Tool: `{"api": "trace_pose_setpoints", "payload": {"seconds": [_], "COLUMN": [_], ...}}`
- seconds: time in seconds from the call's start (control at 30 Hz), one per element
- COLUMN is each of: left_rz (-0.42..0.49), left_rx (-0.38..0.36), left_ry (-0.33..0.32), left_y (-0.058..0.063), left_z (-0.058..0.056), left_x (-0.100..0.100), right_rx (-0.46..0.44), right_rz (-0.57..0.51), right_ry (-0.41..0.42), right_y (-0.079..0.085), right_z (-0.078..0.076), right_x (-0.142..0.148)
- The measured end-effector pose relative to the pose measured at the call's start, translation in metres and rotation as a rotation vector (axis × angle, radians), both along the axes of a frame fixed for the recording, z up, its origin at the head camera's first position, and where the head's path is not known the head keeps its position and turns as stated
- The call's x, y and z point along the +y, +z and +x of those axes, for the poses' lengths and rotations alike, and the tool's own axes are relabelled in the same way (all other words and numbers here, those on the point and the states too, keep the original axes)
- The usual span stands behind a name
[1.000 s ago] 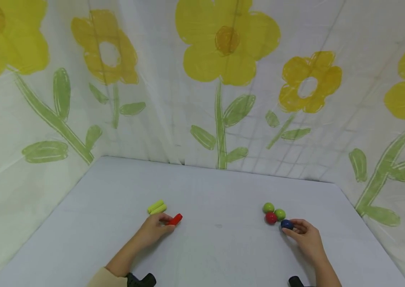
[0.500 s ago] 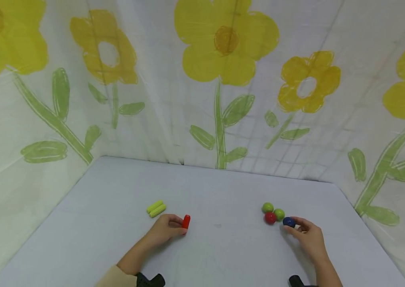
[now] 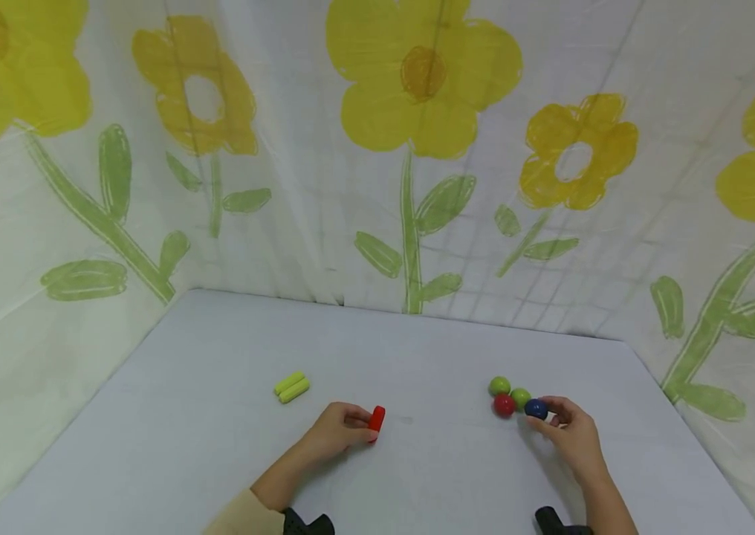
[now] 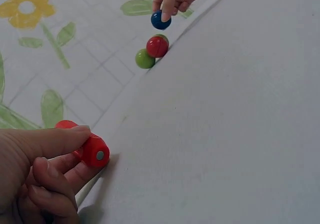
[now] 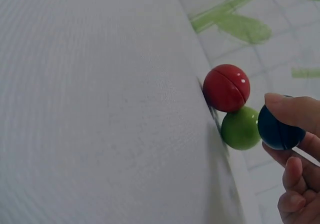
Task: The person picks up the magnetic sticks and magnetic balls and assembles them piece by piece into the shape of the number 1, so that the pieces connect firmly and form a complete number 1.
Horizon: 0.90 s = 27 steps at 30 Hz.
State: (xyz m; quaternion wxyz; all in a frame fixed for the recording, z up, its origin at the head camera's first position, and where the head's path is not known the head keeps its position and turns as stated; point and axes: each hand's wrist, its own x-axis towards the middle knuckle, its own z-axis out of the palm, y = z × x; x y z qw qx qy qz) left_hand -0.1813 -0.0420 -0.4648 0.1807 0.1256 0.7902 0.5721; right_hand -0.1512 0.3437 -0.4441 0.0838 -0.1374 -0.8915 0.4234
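We see the left hand near the middle of the worktop, its grip closed on a red stick between thumb and fingers. The stick leans at a slant, and in the left wrist view we see a small grey disc set in its end. We cannot tell whether it touches the worktop. The right hand has its grip on a glossy blue ball, pinched between thumb and fingers. The ball is just beside the nearer green ball; we cannot tell whether the two touch. Clustered close there we find a red ball and another green ball. Farther left, beyond the left hand, two yellow-green sticks lie side by side on the worktop. Behind it we see a pale sheet printed with yellow flowers and green leaves.
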Motion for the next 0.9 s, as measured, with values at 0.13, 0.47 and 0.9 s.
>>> {"api": "trace_pose_setpoints", "payload": {"seconds": [0.13, 0.47, 0.9], "left_rz": [0.008, 0.014, 0.045], "left_rx": [-0.01, -0.037, -0.043], "left_ry": [-0.013, 0.009, 0.014], "left_y": [0.0, 0.002, -0.002], "left_z": [0.0, 0.005, 0.004], "left_x": [0.011, 0.038, 0.054], "right_rx": [0.011, 0.164, 0.176], "right_rz": [-0.008, 0.018, -0.02], "right_ry": [0.021, 0.133, 0.255], "right_y": [0.002, 0.004, 0.0], "right_z": [-0.002, -0.008, -0.023], "right_x": [-0.004, -0.026, -0.051]}}
